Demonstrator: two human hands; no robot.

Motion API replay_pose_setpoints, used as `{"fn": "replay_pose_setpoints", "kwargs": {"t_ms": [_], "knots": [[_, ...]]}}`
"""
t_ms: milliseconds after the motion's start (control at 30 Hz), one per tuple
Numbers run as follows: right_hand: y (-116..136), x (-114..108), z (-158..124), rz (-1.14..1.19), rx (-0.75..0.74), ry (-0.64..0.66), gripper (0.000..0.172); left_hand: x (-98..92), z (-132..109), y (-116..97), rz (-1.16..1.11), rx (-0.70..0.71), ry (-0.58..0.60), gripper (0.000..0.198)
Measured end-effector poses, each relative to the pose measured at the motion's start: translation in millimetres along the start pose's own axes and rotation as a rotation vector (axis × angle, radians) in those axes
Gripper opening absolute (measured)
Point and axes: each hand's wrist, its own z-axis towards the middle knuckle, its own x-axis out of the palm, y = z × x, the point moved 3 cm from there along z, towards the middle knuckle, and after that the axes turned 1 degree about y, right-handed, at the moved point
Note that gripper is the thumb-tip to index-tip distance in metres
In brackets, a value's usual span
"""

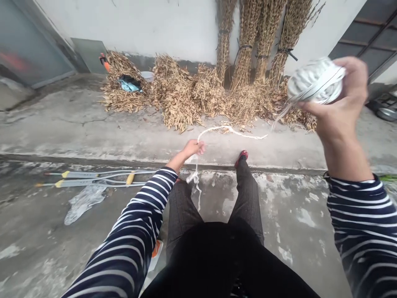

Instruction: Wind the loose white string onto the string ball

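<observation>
In my right hand (pixel 344 99), raised at the right, the fingers are wrapped round a ball of white twine (pixel 316 80); a blurred loose strand trails from it down to the left. My left hand (pixel 192 148) is low in the middle, its fingers pinched on a white cord (pixel 217 127). One length of that cord curves away to the right above the concrete. Its other end hangs below my left hand in a knotted, ragged tangle (pixel 195 178). Whether the cord joins the ball's strand is too blurred to tell.
Piles of dry leafy stalks (pixel 180 95) lie along the white wall, with tied stalk bundles (pixel 245 49) standing upright behind. Crutches (pixel 96 178) and a clear plastic bag (pixel 85 203) lie at the left, below the low concrete step edge (pixel 294 169).
</observation>
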Motion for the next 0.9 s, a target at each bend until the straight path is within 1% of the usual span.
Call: {"fn": "replay_pose_setpoints", "kwargs": {"t_ms": [33, 67, 100, 133, 167, 200, 233, 267, 300, 367, 400, 467, 500, 567, 600, 633, 667, 700, 767, 833, 900], "knots": [[6.3, 8.7, -5.0, 0.152, 0.078, 0.025, 0.065, 6.1, 3.2, -14.1, 0.025, 0.021, 0.046, 0.018], [11.5, 16.6, -9.9, 0.284, 0.141, 0.021, 0.064, 14.8, 2.4, -23.8, 0.059, 0.041, 0.123, 0.014], [14.9, 23.8, -14.4, 0.397, 0.211, 0.025, 0.063, 24.9, -2.1, -27.7, 0.102, 0.049, 0.222, 0.014], [16.5, 30.2, -18.3, 0.484, 0.290, 0.054, 0.064, 35.0, -9.6, -25.7, 0.154, 0.036, 0.331, 0.017], [16.7, 34.8, -21.4, 0.558, 0.362, 0.074, 0.065, 43.4, -18.9, -18.3, 0.216, -0.002, 0.428, 0.020], [15.8, 38.2, -24.0, 0.619, 0.434, 0.103, 0.067, 48.6, -28.2, -7.3, 0.289, -0.057, 0.474, 0.020], [14.3, 40.9, -26.3, 0.670, 0.501, 0.135, 0.068, 50.3, -36.3, 5.2, 0.369, -0.110, 0.466, 0.018], [12.7, 43.1, -28.4, 0.717, 0.557, 0.160, 0.069, 49.2, -42.4, 16.7, 0.446, -0.147, 0.410, 0.016], [11.2, 45.8, -30.8, 0.753, 0.605, 0.188, 0.071, 46.5, -46.4, 25.1, 0.506, -0.158, 0.321, 0.019], [9.1, 53.8, -37.4, 0.799, 0.675, 0.237, 0.074, 42.3, -49.9, 29.8, 0.562, -0.120, 0.151, 0.036], [8.5, 59.4, -41.9, 0.814, 0.697, 0.255, 0.075, 43.2, -50.4, 26.0, 0.539, -0.086, 0.103, 0.043], [7.4, 73.7, -54.4, 0.840, 0.741, 0.281, 0.075, 53.2, -51.5, 7.6, 0.362, 0.025, 0.081, 0.048], [6.6, 81.8, -62.3, 0.854, 0.764, 0.285, 0.075, 61.0, -53.0, -5.9, 0.216, 0.115, 0.078, 0.047], [4.5, 98.2, -80.5, 0.879, 0.815, 0.281, 0.074, 78.0, -59.5, -35.2, -0.119, 0.348, 0.084, 0.046], [3.3, 106.1, -90.4, 0.891, 0.842, 0.280, 0.074, 85.6, -63.8, -47.1, -0.251, 0.437, 0.072, 0.046], [2.1, 113.3, -100.5, 0.901, 0.868, 0.280, 0.075, 92.6, -68.3, -55.7, -0.346, 0.489, 0.059, 0.046], [0.9, 119.6, -110.3, 0.906, 0.893, 0.279, 0.076, 98.5, -72.6, -60.6, -0.415, 0.505, 0.039, 0.045], [-0.5, 124.8, -119.7, 0.905, 0.917, 0.276, 0.077, 103.3, -76.5, -62.0, -0.468, 0.490, 0.022, 0.042], [-3.7, 131.2, -136.3, 0.901, 0.958, 0.267, 0.077, 109.9, -83.8, -56.3, -0.547, 0.413, 0.016, 0.037], [-7.6, 132.8, -149.6, 0.910, 0.994, 0.266, 0.079, 113.9, -90.0, -44.0, -0.616, 0.315, 0.083, 0.034], [-12.6, 130.4, -160.3, 0.941, 1.039, 0.278, 0.082, 117.0, -95.0, -29.9, -0.679, 0.210, 0.207, 0.034]]}}
